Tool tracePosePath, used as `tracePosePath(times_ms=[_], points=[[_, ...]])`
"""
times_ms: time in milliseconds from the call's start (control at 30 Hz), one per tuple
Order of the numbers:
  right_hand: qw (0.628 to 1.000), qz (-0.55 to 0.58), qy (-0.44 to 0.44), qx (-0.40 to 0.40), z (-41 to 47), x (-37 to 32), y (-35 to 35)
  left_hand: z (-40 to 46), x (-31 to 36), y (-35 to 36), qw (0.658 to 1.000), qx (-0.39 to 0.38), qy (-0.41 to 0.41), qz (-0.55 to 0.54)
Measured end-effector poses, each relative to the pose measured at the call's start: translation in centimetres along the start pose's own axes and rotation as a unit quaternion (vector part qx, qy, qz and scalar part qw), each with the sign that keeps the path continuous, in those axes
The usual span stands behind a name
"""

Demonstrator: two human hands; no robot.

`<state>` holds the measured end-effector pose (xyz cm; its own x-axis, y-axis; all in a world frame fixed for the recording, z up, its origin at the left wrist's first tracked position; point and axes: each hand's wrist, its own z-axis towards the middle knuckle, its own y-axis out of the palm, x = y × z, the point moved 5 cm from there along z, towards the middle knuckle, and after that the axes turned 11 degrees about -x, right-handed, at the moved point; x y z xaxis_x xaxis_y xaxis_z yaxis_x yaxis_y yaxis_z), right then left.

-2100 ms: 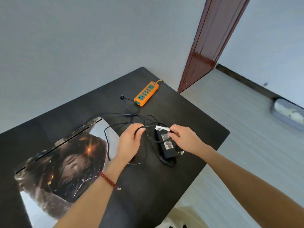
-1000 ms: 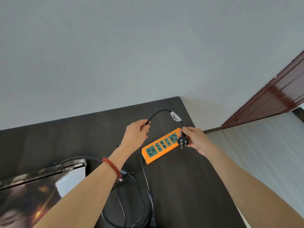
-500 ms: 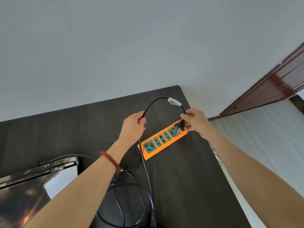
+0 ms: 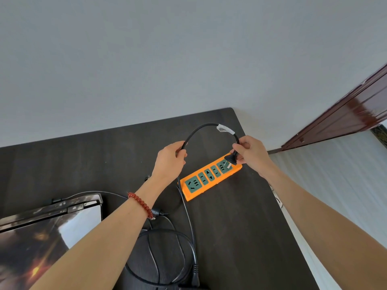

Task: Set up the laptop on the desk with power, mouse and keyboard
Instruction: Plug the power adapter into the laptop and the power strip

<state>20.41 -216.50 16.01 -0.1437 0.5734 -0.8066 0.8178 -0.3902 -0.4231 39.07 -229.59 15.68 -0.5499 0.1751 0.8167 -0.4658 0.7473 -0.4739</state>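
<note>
An orange power strip (image 4: 209, 179) with green sockets lies near the far right corner of the black desk (image 4: 240, 227). My right hand (image 4: 250, 154) pinches the black plug (image 4: 230, 159) just above the strip's far socket, prongs showing and tilted down toward it. My left hand (image 4: 170, 159) grips the black power cable (image 4: 201, 128), which arches between both hands and carries a white tag. The closed laptop (image 4: 41, 233), its lid covered with a printed picture, lies at the lower left.
Loose loops of black cable (image 4: 167, 258) lie on the desk between my forearms. A grey wall stands behind the desk. A brown door (image 4: 345, 116) is at the right, with pale floor below it past the desk's right edge.
Both hands carried the cable end from the adapter up to the power strip. In the last half second the plug tilted, its prongs now showing over the far socket.
</note>
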Motion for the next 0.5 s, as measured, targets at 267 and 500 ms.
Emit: tracePosePath(times_ms=[267, 500], points=[[0.997, -0.058, -0.051, -0.029, -0.3, -0.3, 0.5, -1.3, 0.0, -0.1, 0.999, 0.005, 0.033, -0.007], [0.993, -0.103, -0.058, -0.024, -0.4, 0.1, 0.8, -1.6, -0.1, -0.5, 0.999, 0.027, 0.032, -0.031]])
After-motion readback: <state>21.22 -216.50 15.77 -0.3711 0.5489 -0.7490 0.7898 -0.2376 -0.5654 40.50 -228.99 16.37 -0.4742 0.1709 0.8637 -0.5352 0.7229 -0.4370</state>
